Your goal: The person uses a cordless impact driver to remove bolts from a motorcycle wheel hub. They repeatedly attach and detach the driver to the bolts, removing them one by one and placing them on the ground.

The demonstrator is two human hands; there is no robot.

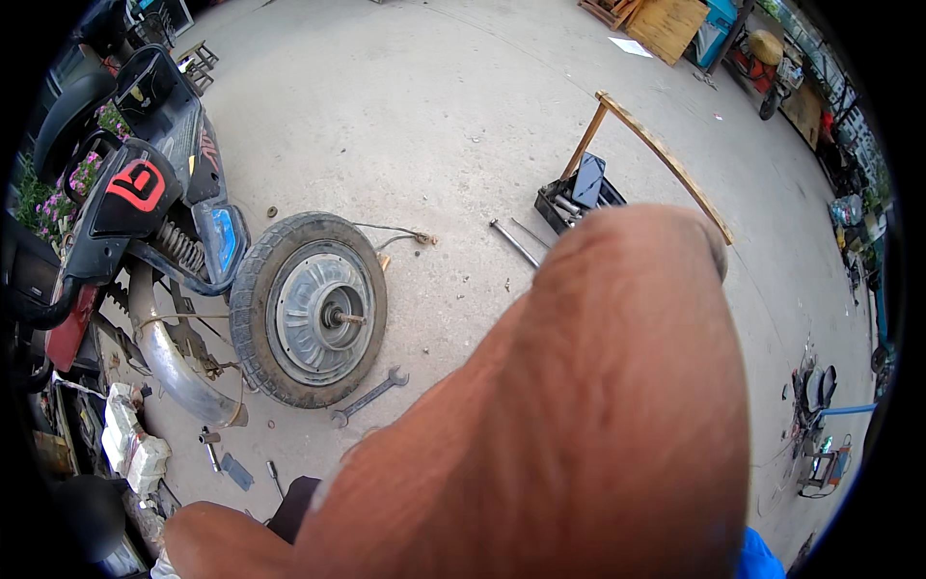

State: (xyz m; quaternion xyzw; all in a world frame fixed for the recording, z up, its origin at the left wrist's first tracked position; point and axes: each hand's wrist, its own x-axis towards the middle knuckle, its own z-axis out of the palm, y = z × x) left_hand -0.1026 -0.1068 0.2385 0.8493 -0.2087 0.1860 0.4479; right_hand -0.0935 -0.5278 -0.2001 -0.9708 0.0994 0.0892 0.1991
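Observation:
One of my bare arms (617,386), bent at the elbow, fills the middle and lower right close to the camera. Its hand is out of sight, and so is my other hand; I cannot tell what either holds. Left of the arm stands a wheel (253,328) with a black tyre, a grey metal hub and a threaded axle. An open-ended wrench (371,397) lies on the ground beside the tyre. Beyond the elbow is a black toolbox (553,214) with metal tools and a phone (588,180) on it. A metal bar (515,243) lies next to the box.
A black electric scooter (145,193) takes up the left, with a silver curved fender (183,376) below. A wooden frame (666,154) rises by the toolbox. A socket tool (209,446) rests on the concrete (405,116). Clutter lines the right edge.

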